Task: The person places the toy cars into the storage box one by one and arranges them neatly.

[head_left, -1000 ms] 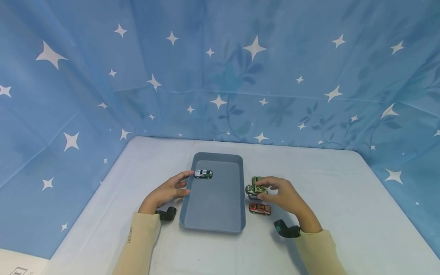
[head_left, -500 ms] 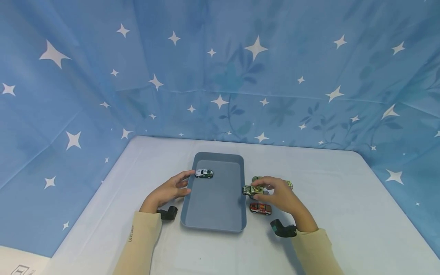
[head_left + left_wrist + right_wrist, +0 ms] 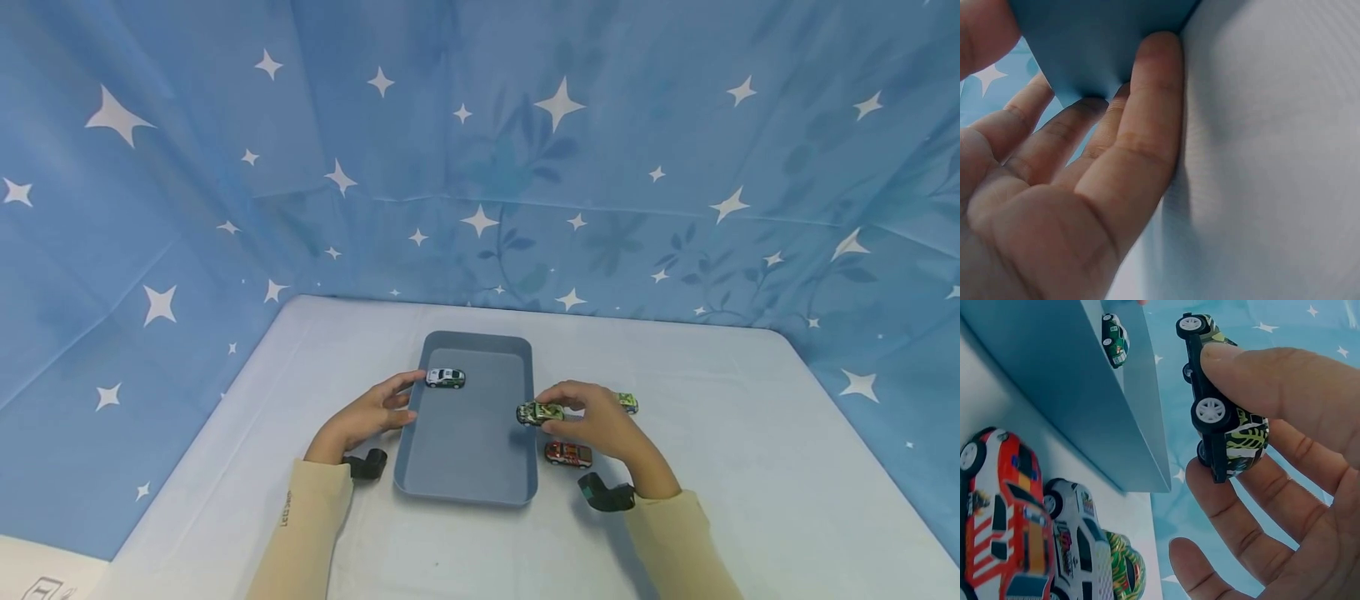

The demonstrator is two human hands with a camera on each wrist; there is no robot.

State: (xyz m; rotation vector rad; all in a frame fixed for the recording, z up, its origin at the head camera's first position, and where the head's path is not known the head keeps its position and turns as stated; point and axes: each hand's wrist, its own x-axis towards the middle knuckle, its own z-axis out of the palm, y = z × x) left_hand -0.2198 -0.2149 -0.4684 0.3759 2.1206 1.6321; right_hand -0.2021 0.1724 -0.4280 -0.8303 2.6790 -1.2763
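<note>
My right hand (image 3: 600, 421) pinches a green camouflage toy car (image 3: 540, 413) between thumb and fingers, over the right rim of a blue-grey tray (image 3: 472, 450). In the right wrist view, the thumb lies on the black underside of this camouflage car (image 3: 1244, 440), and its white wheels show. My left hand (image 3: 367, 421) rests against the tray's left side with fingers extended. In the left wrist view, fingertips of that hand (image 3: 1104, 175) press the outer wall of the tray (image 3: 1091, 50). A white and green toy car (image 3: 446, 378) stands inside the tray, toward the far left.
Right of the tray, a red toy car (image 3: 567, 454) sits on the white table (image 3: 750, 433). Beside it in the right wrist view are a white-grey car (image 3: 1079, 537) and a green patterned car (image 3: 1125, 565). A yellow-green car (image 3: 626, 402) shows behind my right hand.
My right hand has carried the camouflage car leftward, from above the other cars to the tray's right rim. The yellow-green car behind that hand has come into view. My left hand stays at the tray.
</note>
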